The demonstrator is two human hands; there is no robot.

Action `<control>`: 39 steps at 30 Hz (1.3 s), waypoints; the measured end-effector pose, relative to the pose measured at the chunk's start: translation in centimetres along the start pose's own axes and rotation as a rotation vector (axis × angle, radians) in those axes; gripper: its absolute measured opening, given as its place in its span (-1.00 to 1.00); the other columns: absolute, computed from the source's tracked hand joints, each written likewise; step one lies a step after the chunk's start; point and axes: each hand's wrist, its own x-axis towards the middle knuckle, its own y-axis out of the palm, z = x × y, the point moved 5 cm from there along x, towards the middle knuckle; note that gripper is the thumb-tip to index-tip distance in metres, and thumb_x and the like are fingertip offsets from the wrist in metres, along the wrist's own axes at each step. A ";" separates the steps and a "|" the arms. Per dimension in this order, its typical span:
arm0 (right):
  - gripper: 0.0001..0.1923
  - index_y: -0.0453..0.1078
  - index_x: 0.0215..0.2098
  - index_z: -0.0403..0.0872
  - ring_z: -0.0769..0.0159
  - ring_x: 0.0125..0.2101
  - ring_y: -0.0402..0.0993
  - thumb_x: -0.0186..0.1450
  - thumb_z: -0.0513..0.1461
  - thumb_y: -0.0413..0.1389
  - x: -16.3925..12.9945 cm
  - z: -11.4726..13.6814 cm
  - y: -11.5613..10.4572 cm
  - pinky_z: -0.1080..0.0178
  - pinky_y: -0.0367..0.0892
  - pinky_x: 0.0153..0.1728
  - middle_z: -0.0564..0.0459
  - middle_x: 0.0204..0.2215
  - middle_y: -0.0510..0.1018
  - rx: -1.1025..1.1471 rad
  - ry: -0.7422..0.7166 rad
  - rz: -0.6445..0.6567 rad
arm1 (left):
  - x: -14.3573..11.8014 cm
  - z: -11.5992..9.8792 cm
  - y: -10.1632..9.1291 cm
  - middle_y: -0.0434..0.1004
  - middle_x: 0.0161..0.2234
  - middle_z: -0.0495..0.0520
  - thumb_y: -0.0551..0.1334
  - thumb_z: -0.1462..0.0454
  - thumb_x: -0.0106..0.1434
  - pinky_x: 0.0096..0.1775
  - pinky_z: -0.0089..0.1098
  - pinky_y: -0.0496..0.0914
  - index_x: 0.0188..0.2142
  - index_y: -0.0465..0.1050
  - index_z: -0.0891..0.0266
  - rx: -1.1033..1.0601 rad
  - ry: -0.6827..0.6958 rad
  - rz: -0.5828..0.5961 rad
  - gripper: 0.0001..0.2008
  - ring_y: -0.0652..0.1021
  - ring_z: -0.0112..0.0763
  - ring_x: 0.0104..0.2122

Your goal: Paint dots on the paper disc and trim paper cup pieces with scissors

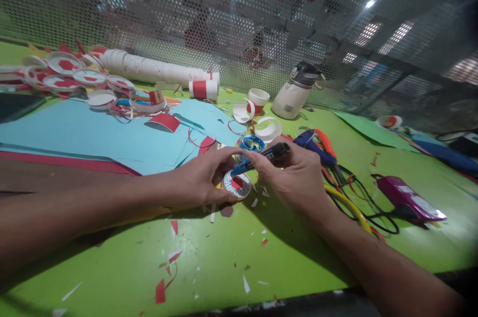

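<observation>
Fingers of the left hand point(203, 177) pinch a white paper disc point(236, 184); the right hand point(295, 175) grips a black marker point(261, 157) above it.

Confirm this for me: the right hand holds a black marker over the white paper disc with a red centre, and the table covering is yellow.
Not quite. The head view shows the table covering is green; the right hand, marker and disc are as stated.
</observation>
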 end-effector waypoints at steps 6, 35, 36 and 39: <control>-0.65 0.26 -0.64 -0.07 0.48 -0.65 0.10 0.18 -0.15 0.25 0.1 0.1 -0.6 0.34 0.06 -0.64 0.23 -0.71 0.23 0.040 0.047 -0.047 | 0.1 0.1 -0.2 0.51 -0.37 0.01 0.32 0.31 0.18 -0.64 -0.56 0.36 0.16 0.13 0.22 0.001 0.055 -0.002 -0.40 0.53 -0.49 -0.59; -0.68 0.30 -0.63 -0.10 0.47 -0.63 0.14 0.20 -0.17 0.24 0.3 0.1 -0.5 0.34 0.08 -0.60 0.17 -0.69 0.34 -0.019 0.023 0.004 | 0.0 -0.1 -0.1 0.47 -0.45 -0.05 0.30 0.35 0.19 -0.66 -0.59 0.33 0.19 0.10 0.21 -0.004 0.029 0.010 -0.39 0.54 -0.47 -0.60; -0.68 0.30 -0.63 -0.10 0.47 -0.63 0.14 0.20 -0.17 0.24 0.3 0.1 -0.5 0.34 0.08 -0.60 0.17 -0.69 0.34 -0.020 0.023 0.003 | 0.0 -0.1 -0.1 0.47 -0.45 -0.05 0.30 0.35 0.19 -0.66 -0.59 0.33 0.18 0.10 0.21 -0.004 0.025 0.012 -0.39 0.54 -0.46 -0.60; -0.69 0.30 -0.61 -0.10 0.47 -0.63 0.13 0.20 -0.17 0.24 0.2 0.0 -0.5 0.34 0.07 -0.61 0.19 -0.69 0.33 0.001 0.039 0.004 | 0.0 -0.1 -0.1 0.46 -0.44 -0.06 0.30 0.37 0.19 -0.67 -0.60 0.33 0.17 0.10 0.19 -0.016 -0.001 0.024 -0.39 0.53 -0.48 -0.62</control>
